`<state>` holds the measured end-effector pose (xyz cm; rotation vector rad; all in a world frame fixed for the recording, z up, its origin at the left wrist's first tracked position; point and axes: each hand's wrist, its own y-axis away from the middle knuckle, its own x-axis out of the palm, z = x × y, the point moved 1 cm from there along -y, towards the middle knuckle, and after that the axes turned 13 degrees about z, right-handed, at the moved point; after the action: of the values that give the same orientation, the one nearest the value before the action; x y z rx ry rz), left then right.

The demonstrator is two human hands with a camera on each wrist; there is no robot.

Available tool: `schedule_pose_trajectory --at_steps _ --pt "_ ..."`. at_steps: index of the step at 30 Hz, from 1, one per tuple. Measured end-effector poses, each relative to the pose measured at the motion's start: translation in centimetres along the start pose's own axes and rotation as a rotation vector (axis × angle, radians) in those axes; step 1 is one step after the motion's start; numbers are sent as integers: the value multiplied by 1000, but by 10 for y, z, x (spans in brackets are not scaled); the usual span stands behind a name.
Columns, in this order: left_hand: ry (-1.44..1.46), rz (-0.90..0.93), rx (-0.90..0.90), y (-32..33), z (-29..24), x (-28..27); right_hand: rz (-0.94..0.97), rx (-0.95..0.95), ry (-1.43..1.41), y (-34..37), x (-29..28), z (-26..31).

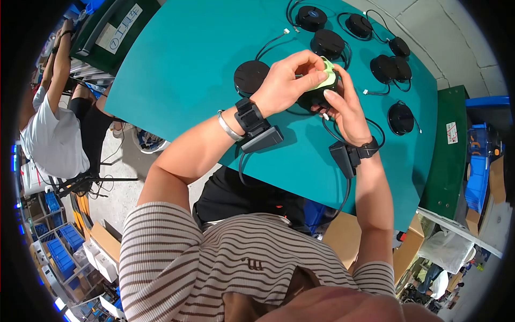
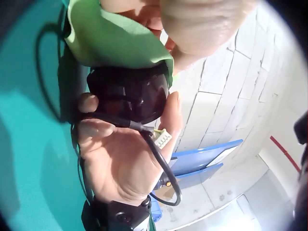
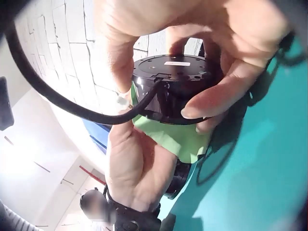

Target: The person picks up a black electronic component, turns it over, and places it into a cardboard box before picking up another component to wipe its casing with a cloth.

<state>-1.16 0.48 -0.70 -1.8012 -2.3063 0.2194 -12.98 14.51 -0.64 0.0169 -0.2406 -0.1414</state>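
Note:
My right hand (image 1: 348, 112) grips a round black puck-shaped device (image 3: 161, 71) by its sides, thumb and fingers spread around the rim. A small pale label sits on its flat face, and a black cable with a white connector (image 2: 163, 139) hangs from it. With my left hand (image 1: 287, 80) I hold a light green cloth (image 1: 330, 78) against the opposite face of the device. In the left wrist view the cloth drapes over that face and hides it. Both hands are above the green table (image 1: 188, 64), close to another black device (image 1: 251, 78).
More round black devices with cables lie across the table, such as one at the back (image 1: 328, 44) and one at the right (image 1: 401, 118). A white brick wall (image 1: 418, 24) borders the far edge. Another person (image 1: 53, 134) sits at the left. Blue bins (image 1: 477, 177) stand at the right.

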Motion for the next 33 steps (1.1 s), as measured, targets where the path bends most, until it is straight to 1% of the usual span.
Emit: schedule_pose_trajectory --at_steps 3,4,6,8,11,13,14,17,22,24,26,28,29,30,33 --pt "-52 -5 -9 0 -3 0 -39 -25 76 -1 5 3" --pt "-54 5 -8 0 -2 1 -46 -44 26 -1 6 3" --pt "-195 47 66 2 -1 3 -56 -61 -24 -1 6 3" --pt "-235 58 52 3 -5 5 -13 -75 -99 -1 3 5" --pt "-220 44 5 3 -4 4 -1 -25 -18 2 2 7" --pt "-77 6 -30 2 -1 2 -10 3 32 3 2 6" --pt "-75 8 -29 1 0 2 -11 -1 48 3 2 4" --pt "143 -91 -42 2 -3 4 -8 -15 55 6 9 11" --pt "271 -88 -47 2 -9 0 6 -83 46 7 10 10" --pt "235 -74 10 2 -11 -1 -8 -74 36 7 10 12" --pt "236 -58 0 3 -15 0 -15 -66 34 7 10 12" --pt "194 -5 6 2 -16 3 -16 -56 31 6 9 12" --pt "171 50 6 2 -15 2 -37 -48 48 6 8 11" --pt "97 118 -34 3 -11 2 -54 -42 59 5 7 8" --pt "60 139 -72 4 -13 2 -43 -69 72 5 7 4"
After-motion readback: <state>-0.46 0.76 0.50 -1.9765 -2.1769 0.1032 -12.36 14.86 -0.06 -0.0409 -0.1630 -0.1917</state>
